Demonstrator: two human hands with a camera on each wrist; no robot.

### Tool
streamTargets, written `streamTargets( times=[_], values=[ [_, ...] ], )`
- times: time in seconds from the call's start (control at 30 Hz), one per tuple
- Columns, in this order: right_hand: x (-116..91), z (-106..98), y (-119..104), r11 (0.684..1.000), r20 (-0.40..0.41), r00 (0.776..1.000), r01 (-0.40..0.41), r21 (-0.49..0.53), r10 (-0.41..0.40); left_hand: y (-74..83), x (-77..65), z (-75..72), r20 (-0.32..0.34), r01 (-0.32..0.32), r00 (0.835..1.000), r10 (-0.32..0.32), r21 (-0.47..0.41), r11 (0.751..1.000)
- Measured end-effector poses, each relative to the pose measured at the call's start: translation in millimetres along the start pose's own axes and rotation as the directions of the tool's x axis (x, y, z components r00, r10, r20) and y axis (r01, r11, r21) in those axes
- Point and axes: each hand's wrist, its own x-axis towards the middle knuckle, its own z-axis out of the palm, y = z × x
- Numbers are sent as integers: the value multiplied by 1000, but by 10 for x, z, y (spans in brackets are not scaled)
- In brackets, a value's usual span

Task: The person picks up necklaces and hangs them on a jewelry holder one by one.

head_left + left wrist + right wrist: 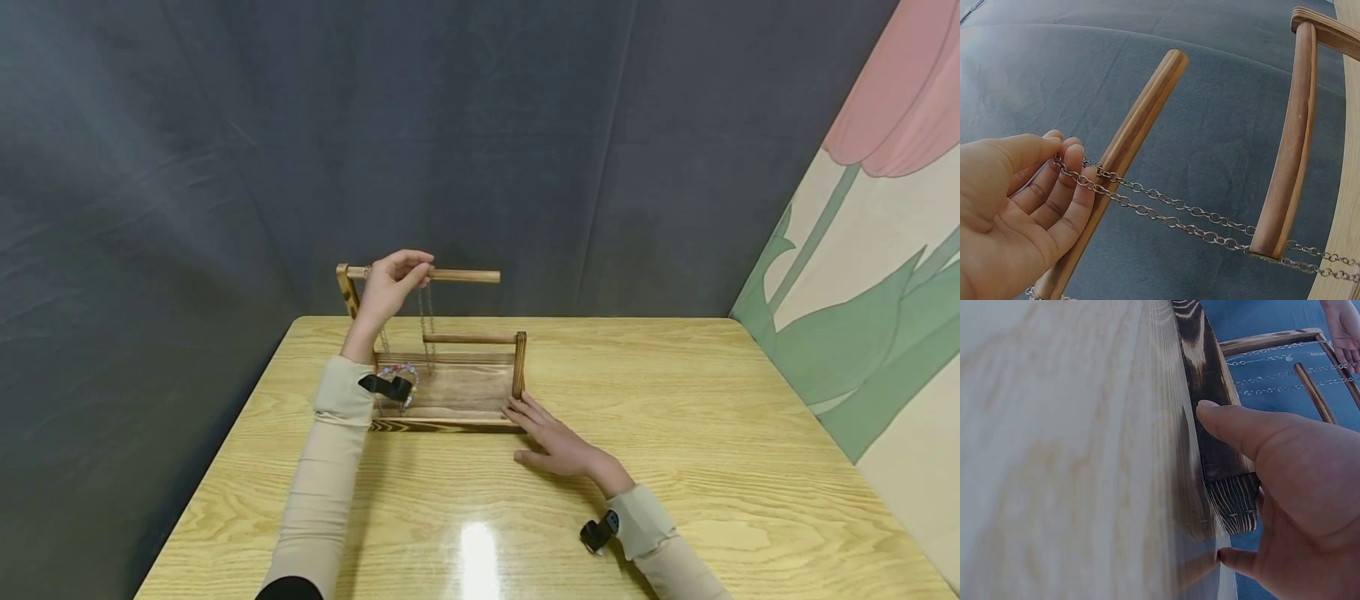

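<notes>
My left hand (388, 287) pinches a metal chain necklace (1172, 222) between thumb and fingertips at the upper bar (468, 276) of a wooden jewelry stand (465, 392). Two strands of the chain hang from there past the lower bar (471, 339), overlapping it in the left wrist view. Another chain (385, 339) hangs nearer the upright on the left, partly hidden by my hand. My right hand (555, 443) rests its extended fingers against the stand's front right corner, its thumb along the dark-grained front edge (1213, 444) in the right wrist view.
A colorful beaded bracelet (411, 385) lies at the left of the stand's tray, partly behind the left wrist strap. The stand is on a light wood-grain table (675, 400). Behind it hangs a dark curtain (525, 150); a tulip-patterned panel (862, 275) stands at the right.
</notes>
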Motion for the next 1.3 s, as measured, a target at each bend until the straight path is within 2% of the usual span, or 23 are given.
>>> streamTargets(
  times=[0.43,0.8,1.3],
  values=[
    [-5,-9,30,1000,21,1000,-22,6,21,27,27,69,22,0,1000,0,13,1000],
    [13,8,58,1000,5,1000,6,-1,-6,59,35,118,44,-4,999,4,10,1000],
    [19,-1,34,1000,16,1000,-21,-4,21,62,78,220,81,-15,997,13,13,1000]
  ],
)
